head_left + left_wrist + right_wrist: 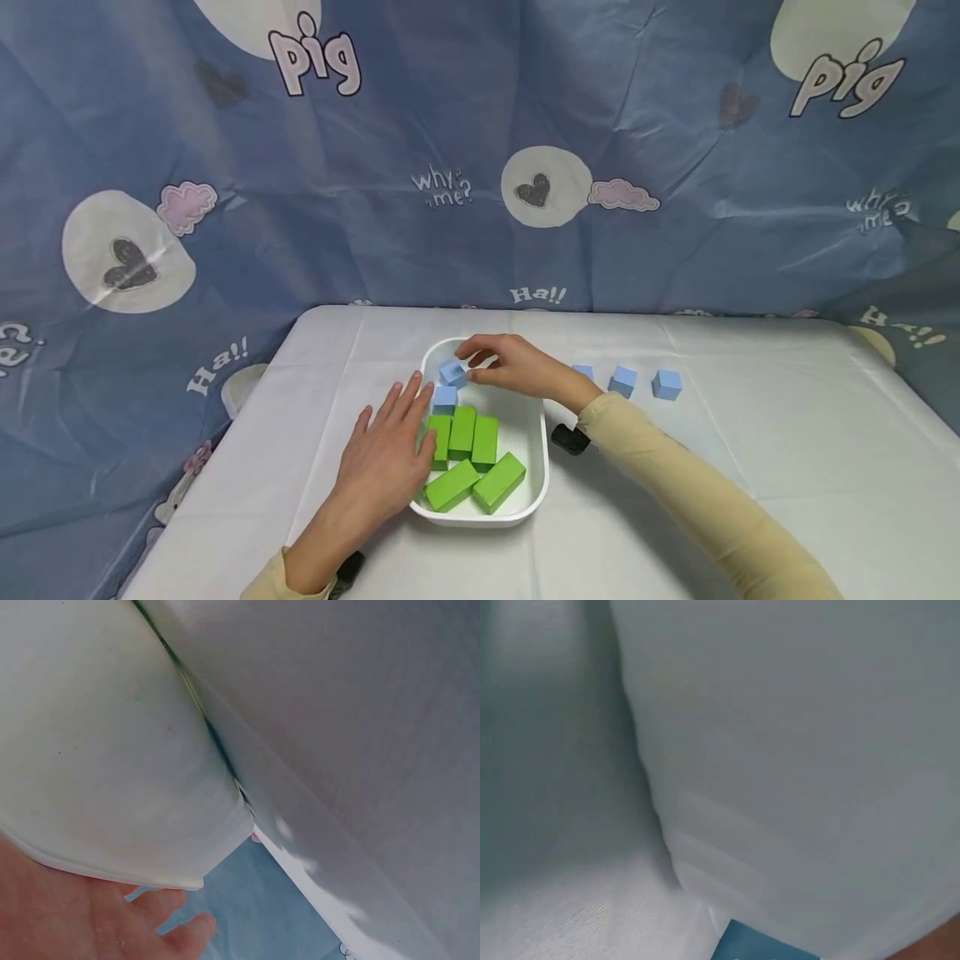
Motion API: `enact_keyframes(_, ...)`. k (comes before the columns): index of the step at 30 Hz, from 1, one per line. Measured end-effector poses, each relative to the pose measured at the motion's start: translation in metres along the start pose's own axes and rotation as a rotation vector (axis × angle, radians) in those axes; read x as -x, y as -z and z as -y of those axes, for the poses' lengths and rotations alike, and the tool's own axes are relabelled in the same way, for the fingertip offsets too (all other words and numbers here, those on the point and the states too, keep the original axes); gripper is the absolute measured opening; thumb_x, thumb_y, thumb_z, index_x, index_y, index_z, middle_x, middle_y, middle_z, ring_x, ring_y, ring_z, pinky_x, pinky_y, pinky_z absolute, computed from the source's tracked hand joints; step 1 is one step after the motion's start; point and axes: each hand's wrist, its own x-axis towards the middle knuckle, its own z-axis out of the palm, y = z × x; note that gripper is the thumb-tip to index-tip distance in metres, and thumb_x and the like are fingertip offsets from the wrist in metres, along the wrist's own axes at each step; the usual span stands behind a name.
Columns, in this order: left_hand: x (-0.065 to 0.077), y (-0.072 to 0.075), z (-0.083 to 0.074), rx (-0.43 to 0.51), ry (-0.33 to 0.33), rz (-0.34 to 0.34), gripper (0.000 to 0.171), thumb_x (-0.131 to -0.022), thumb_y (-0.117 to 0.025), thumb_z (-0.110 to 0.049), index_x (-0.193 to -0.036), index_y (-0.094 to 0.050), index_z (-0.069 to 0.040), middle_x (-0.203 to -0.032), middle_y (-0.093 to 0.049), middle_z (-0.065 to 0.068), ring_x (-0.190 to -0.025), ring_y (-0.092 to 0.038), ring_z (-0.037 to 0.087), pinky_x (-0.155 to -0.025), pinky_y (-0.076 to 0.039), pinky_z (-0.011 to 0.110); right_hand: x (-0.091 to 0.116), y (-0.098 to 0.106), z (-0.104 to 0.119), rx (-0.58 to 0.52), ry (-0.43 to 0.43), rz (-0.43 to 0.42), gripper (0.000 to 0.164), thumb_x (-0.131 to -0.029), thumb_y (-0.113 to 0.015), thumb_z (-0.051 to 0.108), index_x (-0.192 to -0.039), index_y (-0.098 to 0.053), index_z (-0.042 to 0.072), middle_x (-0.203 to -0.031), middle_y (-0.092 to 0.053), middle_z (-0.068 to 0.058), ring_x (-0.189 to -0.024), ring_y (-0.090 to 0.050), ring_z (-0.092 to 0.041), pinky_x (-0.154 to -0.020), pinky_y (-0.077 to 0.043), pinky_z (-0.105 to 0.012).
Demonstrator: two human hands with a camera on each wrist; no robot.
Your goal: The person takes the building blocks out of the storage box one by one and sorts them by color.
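Observation:
A white tray (530,500) holds several green rectangular blocks (462,433) in its near half. Two light blue cubes lie at its far left: one cube (445,400) beyond the green blocks, another cube (453,373) sitting askew behind it. My left hand (386,458) rests along the tray's left side, fingers straight and spread; the left wrist view shows its fingers (169,915) beneath the tray wall. Over the tray's far part, my right hand (513,365) has bent fingers and thumb parted beside the askew cube, with nothing visible between them. The right wrist view shows mostly the tray's outer wall (802,765).
Right of the tray, three more blue cubes stand in a row on the white-covered table (825,467): a cube (582,372) partly behind the right wrist, a middle cube (622,381) and a right cube (667,384). A printed blue curtain (450,250) hangs behind.

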Motion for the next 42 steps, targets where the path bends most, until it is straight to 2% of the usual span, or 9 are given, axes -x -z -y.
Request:
enact_keyframes(6,0.0,0.0,-0.001,-0.002,0.0,-0.004,0.058,-0.1,-0.048,-0.032,-0.154,-0.036,-0.012,-0.162,-0.02,0.004,-0.147,-0.02,0.03,-0.111,-0.02,0.063,-0.004,-0.001,-0.002,-0.019,-0.036,0.005,0.035,-0.095,-0.065,0.011,-0.129,-0.06,0.002,-0.128,-0.061,-0.011,-0.112,-0.062,-0.02,-0.092,-0.051,-0.031)
enact_keyframes(17,0.0,-0.001,-0.002,-0.001,0.013,0.01,0.059,-0.101,-0.047,-0.033,-0.154,-0.035,-0.013,-0.163,-0.02,0.004,-0.148,-0.019,0.029,-0.111,-0.02,0.063,-0.017,-0.006,-0.004,-0.031,-0.163,0.049,0.044,-0.091,-0.067,0.005,-0.134,-0.058,0.002,-0.13,-0.062,-0.011,-0.112,-0.062,-0.026,-0.089,-0.051,-0.028)
enact_keyframes(22,0.001,-0.002,-0.002,-0.008,0.019,0.001,0.059,-0.1,-0.048,-0.033,-0.154,-0.035,-0.013,-0.162,-0.02,0.004,-0.147,-0.02,0.03,-0.111,-0.02,0.063,-0.018,-0.008,-0.005,-0.042,-0.163,0.067,0.045,-0.089,-0.069,0.0,-0.133,-0.058,0.001,-0.13,-0.061,-0.012,-0.111,-0.064,-0.025,-0.086,-0.052,-0.027)
enact_keyframes(25,0.002,-0.002,-0.003,-0.002,0.023,0.0,0.059,-0.101,-0.048,-0.033,-0.154,-0.035,-0.014,-0.163,-0.02,0.004,-0.148,-0.019,0.029,-0.111,-0.02,0.063,-0.019,-0.01,-0.006,-0.01,-0.161,0.083,0.046,-0.088,-0.071,0.001,-0.132,-0.059,0.003,-0.13,-0.062,-0.01,-0.109,-0.065,-0.021,-0.085,-0.052,-0.025)
enact_keyframes(28,0.004,-0.003,-0.004,0.003,0.026,0.002,0.058,-0.101,-0.048,-0.032,-0.154,-0.035,-0.014,-0.163,-0.019,0.003,-0.148,-0.019,0.029,-0.112,-0.02,0.063,-0.019,-0.011,-0.008,0.07,-0.166,0.116,0.046,-0.088,-0.072,0.004,-0.132,-0.06,0.008,-0.129,-0.063,-0.007,-0.108,-0.066,-0.018,-0.085,-0.051,-0.023)
enact_keyframes(32,0.006,-0.004,-0.005,-0.004,0.025,-0.012,0.058,-0.1,-0.049,-0.032,-0.154,-0.036,-0.013,-0.162,-0.02,0.004,-0.147,-0.021,0.03,-0.111,-0.02,0.063,-0.02,-0.014,-0.01,0.145,-0.173,0.136,0.044,-0.087,-0.073,0.007,-0.129,-0.063,0.012,-0.125,-0.066,-0.004,-0.104,-0.067,-0.016,-0.081,-0.052,-0.022)
enact_keyframes(42,0.006,-0.003,-0.007,-0.005,0.04,-0.011,0.058,-0.1,-0.049,-0.033,-0.154,-0.036,-0.014,-0.162,-0.021,0.003,-0.147,-0.02,0.03,-0.112,-0.02,0.062,-0.02,-0.014,-0.009,0.156,-0.208,0.088,0.028,-0.083,-0.079,0.009,-0.11,-0.071,0.014,-0.1,-0.071,0.004,-0.091,-0.066,-0.008,-0.079,-0.051,-0.023)
